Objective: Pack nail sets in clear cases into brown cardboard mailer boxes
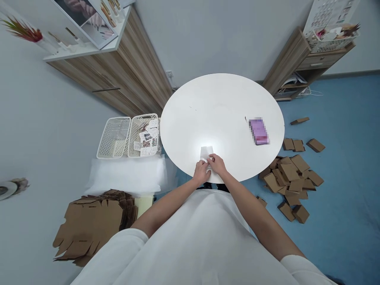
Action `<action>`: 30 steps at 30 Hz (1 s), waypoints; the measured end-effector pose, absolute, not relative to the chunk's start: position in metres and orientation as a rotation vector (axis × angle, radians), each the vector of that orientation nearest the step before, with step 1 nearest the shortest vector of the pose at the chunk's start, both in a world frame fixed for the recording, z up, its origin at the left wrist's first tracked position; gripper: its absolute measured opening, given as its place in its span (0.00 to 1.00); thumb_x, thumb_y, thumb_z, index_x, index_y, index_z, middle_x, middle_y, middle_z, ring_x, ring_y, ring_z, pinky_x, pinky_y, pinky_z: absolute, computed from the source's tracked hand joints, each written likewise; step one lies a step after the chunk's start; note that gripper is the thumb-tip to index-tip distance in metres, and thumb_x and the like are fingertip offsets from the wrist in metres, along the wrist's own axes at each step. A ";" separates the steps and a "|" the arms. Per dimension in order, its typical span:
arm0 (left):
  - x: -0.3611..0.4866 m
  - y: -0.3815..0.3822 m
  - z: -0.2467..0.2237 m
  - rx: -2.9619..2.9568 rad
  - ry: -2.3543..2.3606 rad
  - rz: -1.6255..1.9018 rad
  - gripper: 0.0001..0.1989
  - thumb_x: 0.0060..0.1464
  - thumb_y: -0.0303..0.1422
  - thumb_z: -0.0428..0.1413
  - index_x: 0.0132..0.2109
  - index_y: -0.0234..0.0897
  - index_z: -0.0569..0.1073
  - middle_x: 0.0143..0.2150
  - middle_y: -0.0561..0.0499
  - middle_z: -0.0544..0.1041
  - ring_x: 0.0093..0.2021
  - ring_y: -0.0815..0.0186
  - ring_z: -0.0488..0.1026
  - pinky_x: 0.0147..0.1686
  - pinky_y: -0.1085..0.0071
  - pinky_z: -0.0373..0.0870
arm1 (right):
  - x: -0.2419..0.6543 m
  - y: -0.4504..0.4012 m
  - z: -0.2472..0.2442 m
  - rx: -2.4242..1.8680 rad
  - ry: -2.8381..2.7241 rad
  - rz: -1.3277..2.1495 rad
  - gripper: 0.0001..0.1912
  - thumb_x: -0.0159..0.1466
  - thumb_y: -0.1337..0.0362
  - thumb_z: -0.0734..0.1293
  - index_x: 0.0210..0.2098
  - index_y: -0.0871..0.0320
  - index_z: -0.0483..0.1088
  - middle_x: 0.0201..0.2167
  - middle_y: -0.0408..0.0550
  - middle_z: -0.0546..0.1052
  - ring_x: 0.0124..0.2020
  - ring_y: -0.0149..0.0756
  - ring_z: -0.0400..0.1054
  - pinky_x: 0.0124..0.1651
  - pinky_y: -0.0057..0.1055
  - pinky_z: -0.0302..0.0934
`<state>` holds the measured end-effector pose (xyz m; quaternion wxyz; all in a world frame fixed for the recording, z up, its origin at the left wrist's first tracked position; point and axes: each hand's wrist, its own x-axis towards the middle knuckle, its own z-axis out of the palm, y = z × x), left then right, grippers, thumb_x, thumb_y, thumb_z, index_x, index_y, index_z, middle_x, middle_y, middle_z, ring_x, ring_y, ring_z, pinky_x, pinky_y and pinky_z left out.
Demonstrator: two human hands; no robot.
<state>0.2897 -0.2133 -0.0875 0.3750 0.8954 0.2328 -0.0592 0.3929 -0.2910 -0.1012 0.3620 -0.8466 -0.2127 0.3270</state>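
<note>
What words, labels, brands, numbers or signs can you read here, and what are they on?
None can be read.
Cards in the basket: marks too small and blurred.
Board at top right: too small.
Purple item on the table: pixelated.
White sheet at the hands: no text visible.

Even, cool, moderately bright indoor light fills the room. A soft white glare spot sits on the table [190, 126], just beyond the hands, suggesting light from overhead. Away from the table, the lower corners turn dim. Wide-angle distortion tilts and stretches furniture toward the edges. Focus is fairly sharp, though coarse pixel blocks cover a purple item [259, 131] at the table's right.
</note>
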 end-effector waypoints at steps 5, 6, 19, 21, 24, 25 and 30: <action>0.275 -0.207 -0.078 2.163 0.519 -0.108 0.21 0.49 0.32 0.51 0.52 0.42 0.65 0.47 0.46 0.67 0.50 0.57 0.61 0.52 0.59 0.58 | 0.393 -0.286 -0.105 -2.302 -0.613 0.750 0.13 0.57 0.65 0.57 0.42 0.55 0.63 0.29 0.43 0.69 0.29 0.31 0.63 0.31 0.27 0.55; 0.275 -0.204 -0.076 2.141 0.545 -0.078 0.19 0.51 0.33 0.50 0.51 0.42 0.66 0.48 0.46 0.67 0.50 0.57 0.61 0.53 0.59 0.57 | 0.394 -0.286 -0.106 -2.296 -0.633 0.748 0.13 0.57 0.66 0.56 0.42 0.55 0.63 0.29 0.43 0.69 0.29 0.31 0.62 0.31 0.27 0.56; 0.299 -0.189 -0.080 2.141 0.512 -0.034 0.24 0.43 0.33 0.58 0.50 0.45 0.66 0.59 0.50 0.58 0.61 0.54 0.47 0.59 0.58 0.42 | 0.395 -0.313 -0.089 -2.251 -1.418 0.570 0.34 0.53 0.66 0.62 0.58 0.57 0.48 0.58 0.54 0.55 0.58 0.47 0.47 0.53 0.43 0.51; 0.299 -0.186 -0.079 2.129 0.495 -0.048 0.26 0.41 0.32 0.59 0.50 0.45 0.65 0.59 0.49 0.58 0.61 0.53 0.48 0.59 0.59 0.42 | 0.397 -0.310 -0.087 -2.244 -1.529 0.629 0.37 0.52 0.66 0.64 0.59 0.57 0.46 0.59 0.53 0.54 0.59 0.47 0.45 0.55 0.43 0.50; 0.301 -0.180 -0.077 2.124 0.472 -0.095 0.31 0.37 0.31 0.61 0.52 0.43 0.64 0.58 0.47 0.59 0.60 0.52 0.49 0.58 0.60 0.44 | 0.402 -0.300 -0.086 -2.281 -1.536 0.649 0.36 0.53 0.68 0.64 0.59 0.57 0.46 0.56 0.54 0.57 0.57 0.45 0.48 0.55 0.42 0.51; 0.302 -0.178 -0.076 2.131 0.458 -0.106 0.33 0.37 0.31 0.61 0.53 0.41 0.63 0.57 0.46 0.60 0.60 0.52 0.50 0.58 0.60 0.44 | 0.404 -0.296 -0.086 -2.293 -1.528 0.650 0.35 0.53 0.69 0.64 0.58 0.58 0.48 0.55 0.54 0.59 0.56 0.45 0.50 0.54 0.41 0.52; 0.302 -0.170 -0.075 2.050 0.480 -0.140 0.34 0.32 0.33 0.63 0.51 0.40 0.63 0.52 0.45 0.64 0.56 0.52 0.56 0.55 0.60 0.51 | 0.407 -0.295 -0.080 -2.315 -1.525 0.760 0.28 0.50 0.70 0.64 0.51 0.60 0.58 0.48 0.53 0.65 0.49 0.45 0.55 0.47 0.37 0.56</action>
